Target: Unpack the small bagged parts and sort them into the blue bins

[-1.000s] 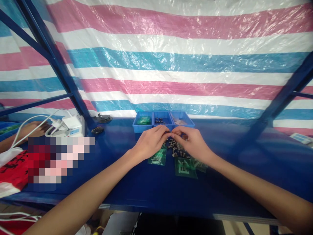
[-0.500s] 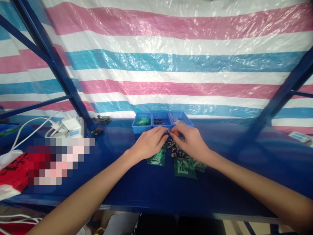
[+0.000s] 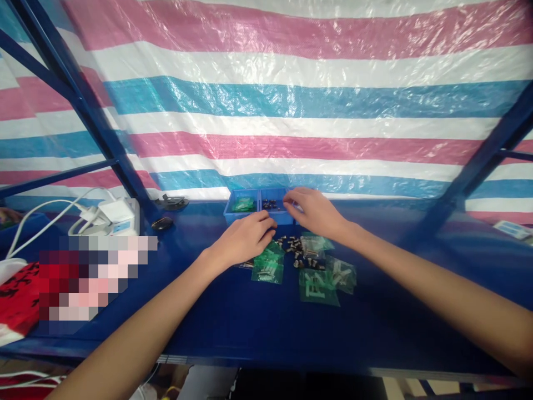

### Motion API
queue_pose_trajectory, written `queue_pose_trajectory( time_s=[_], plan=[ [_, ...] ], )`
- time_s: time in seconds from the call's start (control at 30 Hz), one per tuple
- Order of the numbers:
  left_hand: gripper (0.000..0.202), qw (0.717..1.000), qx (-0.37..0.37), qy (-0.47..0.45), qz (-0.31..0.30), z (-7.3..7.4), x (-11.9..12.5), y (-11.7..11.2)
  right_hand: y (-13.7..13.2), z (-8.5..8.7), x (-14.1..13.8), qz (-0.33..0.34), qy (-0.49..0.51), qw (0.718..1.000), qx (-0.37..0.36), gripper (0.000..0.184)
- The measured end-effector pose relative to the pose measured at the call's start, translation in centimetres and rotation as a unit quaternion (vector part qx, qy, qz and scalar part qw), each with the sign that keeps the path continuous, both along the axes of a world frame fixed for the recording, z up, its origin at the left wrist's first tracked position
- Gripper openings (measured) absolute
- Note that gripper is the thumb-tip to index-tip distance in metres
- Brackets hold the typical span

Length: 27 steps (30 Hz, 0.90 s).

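Observation:
My left hand [image 3: 245,237] rests on the blue bench beside a pile of small dark screws [image 3: 296,248], fingers curled together; what they hold is hidden. My right hand [image 3: 313,211] reaches over the row of small blue bins [image 3: 250,212], its fingertips pinched near the middle bin, which holds dark screws [image 3: 270,204]. Whatever the pinch holds is too small to name. Several green plastic bags [image 3: 316,286] lie around the screw pile, one [image 3: 266,268] just under my left hand.
A white power strip with plugs and cables [image 3: 109,218] sits at the left. A black object [image 3: 162,223] lies near a blue frame post [image 3: 104,130]. A striped tarp [image 3: 291,100] closes the back. Red and white material [image 3: 16,294] lies at the far left.
My hands were pinched together over the screw pile; the right hand has lifted away to the bins, and the left has dropped slightly towards the bench. The person's hand at the far left is gone.

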<state>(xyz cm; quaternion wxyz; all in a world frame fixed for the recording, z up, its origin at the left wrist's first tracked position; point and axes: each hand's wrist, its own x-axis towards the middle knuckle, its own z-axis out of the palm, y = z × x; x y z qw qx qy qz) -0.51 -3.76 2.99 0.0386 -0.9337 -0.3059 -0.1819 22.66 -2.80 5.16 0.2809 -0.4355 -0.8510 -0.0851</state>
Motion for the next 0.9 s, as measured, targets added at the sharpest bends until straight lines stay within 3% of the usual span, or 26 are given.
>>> queue_pose_trajectory(
  time_s=[0.1,0.2,0.37,0.53,0.9],
  plan=[
    [0.031,1.000,-0.013,0.003,-0.016,-0.4,0.5,-0.2,-3.8,-0.4,0.7,0.024,-0.039,0.999,-0.014,0.027],
    [0.032,0.999,-0.036,-0.013,-0.027,-0.7,0.7,-0.1,-5.6,-1.2,1.3,0.033,-0.059,0.997,-0.032,0.023],
    [0.034,0.996,-0.077,-0.034,-0.043,-0.9,0.7,0.0,-5.2,-2.5,1.5,0.019,-0.122,0.990,-0.068,0.023],
    [0.043,0.996,-0.083,-0.026,-0.026,-1.2,0.9,-0.3,-5.2,-2.6,1.2,0.022,-0.120,0.988,-0.098,0.021],
    [0.025,0.992,-0.108,-0.058,0.042,-1.8,2.6,-0.4,-5.4,-3.0,0.8,0.023,-0.087,0.988,-0.122,0.023]
  ],
)
